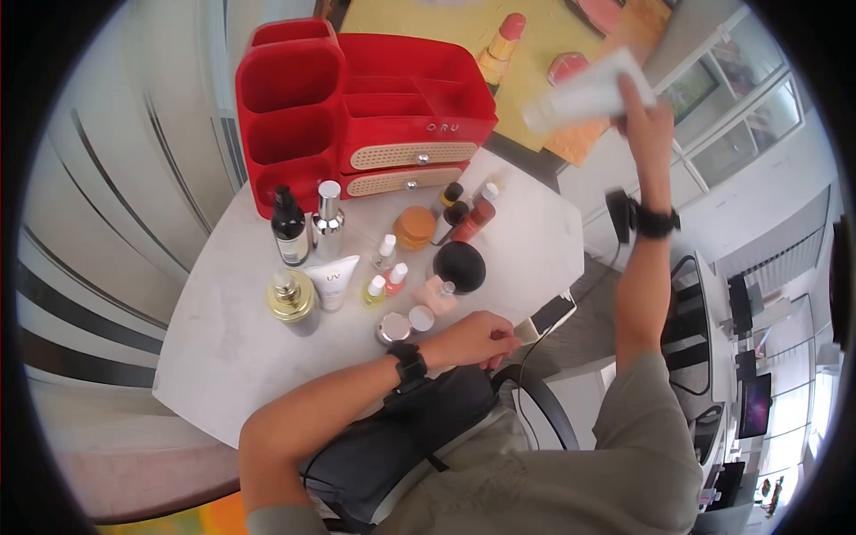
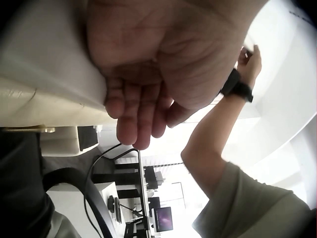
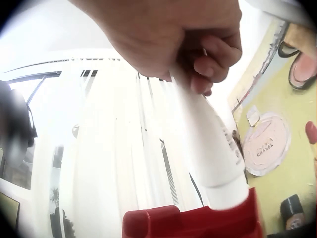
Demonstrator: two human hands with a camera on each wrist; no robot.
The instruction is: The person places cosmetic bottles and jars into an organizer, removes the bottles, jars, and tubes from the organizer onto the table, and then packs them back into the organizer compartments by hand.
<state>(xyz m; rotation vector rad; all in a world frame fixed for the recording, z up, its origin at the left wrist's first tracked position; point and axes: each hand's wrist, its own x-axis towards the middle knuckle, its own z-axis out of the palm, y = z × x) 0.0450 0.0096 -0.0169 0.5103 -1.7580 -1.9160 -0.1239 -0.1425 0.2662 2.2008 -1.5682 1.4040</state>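
My right hand (image 1: 651, 134) is raised at the upper right and grips a white squeeze tube (image 3: 210, 144) by its flat end. The tube's white cap points down in the right wrist view, overlapping the top of the red organizer (image 3: 198, 223). Small lettering runs along the tube's side. My left hand (image 1: 477, 339) rests low by the table's front edge, fingers loosely curled, nothing held. Nearest to it are a small white-lidded jar (image 1: 421, 317) and a pink bottle (image 1: 437, 294).
A red organizer with two drawers stands at the table's back. Before it are a dark pump bottle (image 1: 289, 227), a silver bottle (image 1: 328, 218), a gold-topped bottle (image 1: 292, 301), a UV tube (image 1: 332, 283), a black round jar (image 1: 459, 266) and several small bottles. A painted board (image 1: 419, 18) stands behind.
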